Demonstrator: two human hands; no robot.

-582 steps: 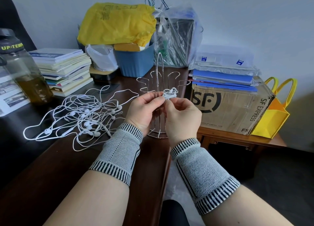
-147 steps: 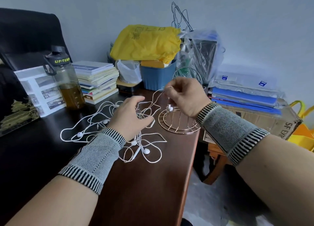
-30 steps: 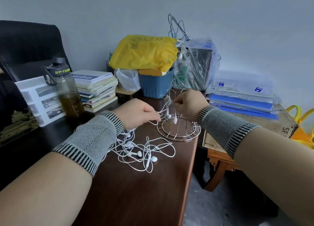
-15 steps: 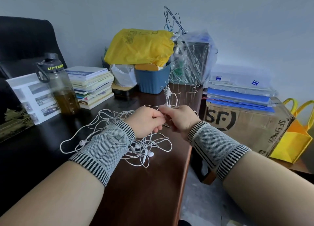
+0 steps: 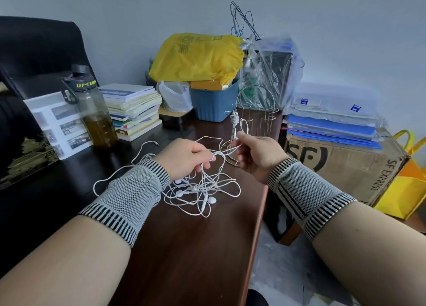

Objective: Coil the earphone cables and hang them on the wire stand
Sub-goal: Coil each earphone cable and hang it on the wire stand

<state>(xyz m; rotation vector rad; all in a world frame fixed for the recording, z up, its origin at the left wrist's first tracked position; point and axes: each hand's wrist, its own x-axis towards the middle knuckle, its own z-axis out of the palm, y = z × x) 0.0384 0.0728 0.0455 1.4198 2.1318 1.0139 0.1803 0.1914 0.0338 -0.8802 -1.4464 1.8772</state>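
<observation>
We pinch one white cable (image 5: pixel 227 149) between left hand (image 5: pixel 184 159) and right hand (image 5: pixel 259 154) | tangled earphones (image 5: pixel 198 190) lie near desk (image 5: pixel 184 248) right edge | coiled bundle (image 5: pixel 234 119) hangs on wire stand (image 5: pixel 255 119) by far right corner

The tangled thin earphone cables (image 5: pixel 202 190) are white, on a dark reddish-brown wooden table (image 5: pixel 196 248). The knitted wrist sleeves (image 5: pixel 129 197) are grey with black-and-white striped edges. The crumpled plastic bag (image 5: pixel 196 57) is yellow, over a ribbed plastic bin (image 5: pixel 214 105) in blue. The cardboard box (image 5: pixel 345 165) is brown with black lettering.
</observation>
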